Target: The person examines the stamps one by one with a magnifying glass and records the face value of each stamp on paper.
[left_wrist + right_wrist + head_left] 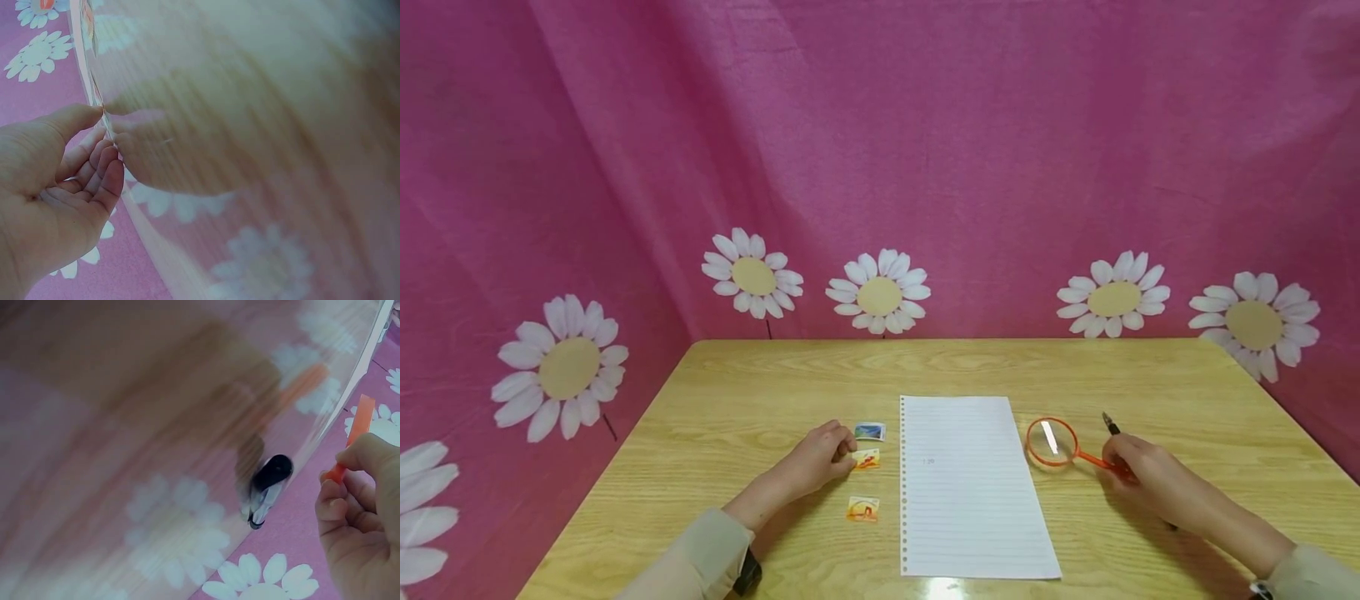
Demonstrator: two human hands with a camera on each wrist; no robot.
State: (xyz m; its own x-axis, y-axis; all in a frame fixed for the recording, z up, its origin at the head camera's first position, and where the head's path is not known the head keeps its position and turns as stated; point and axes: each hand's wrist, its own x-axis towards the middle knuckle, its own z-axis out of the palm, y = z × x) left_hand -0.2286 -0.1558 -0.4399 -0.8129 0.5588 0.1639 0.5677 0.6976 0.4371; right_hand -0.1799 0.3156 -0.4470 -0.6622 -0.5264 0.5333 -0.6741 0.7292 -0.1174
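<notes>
My left hand (816,457) is at the left edge of the middle postage stamp (867,459), an orange-and-yellow one lying on the table, with thumb and forefinger at its edge. A blue-green stamp (870,432) lies just beyond it, and another orange-yellow stamp (862,509) lies nearer me. In the left wrist view, the thumb and curled fingertips of the left hand (69,169) meet the tabletop. My right hand (1157,479) grips the handle of an orange-rimmed magnifying glass (1078,455), its lens pointing left. A dark fountain pen (1110,423) lies partly hidden under that hand.
A lined loose-leaf sheet (973,500) with holes down its left side lies mid-table, between the stamps and the magnifying glass. A small faint mark shows on it. The glossy wooden table (775,375) ends at a pink curtain (925,167) with white daisies.
</notes>
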